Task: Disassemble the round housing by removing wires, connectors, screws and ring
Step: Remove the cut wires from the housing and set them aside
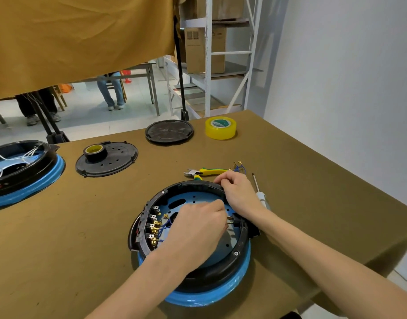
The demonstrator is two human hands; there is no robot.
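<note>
My left hand [198, 224] curls inside the round housing [234, 256], fingers pinching at the brass connector [230, 220] just right of them, its length pointing rightward. My right hand [238, 192] grips the far rim.

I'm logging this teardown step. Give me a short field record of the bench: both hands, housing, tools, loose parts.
left hand: inside the housing, fingers curled by the brass terminals; what it pinches is hidden
right hand: grips the housing's far rim
housing: black ring on blue base, blue wires still at left terminals
cutters: on table behind housing
screwdriver: right of housing
removed wires: by cutters
tape: far edge
</note>
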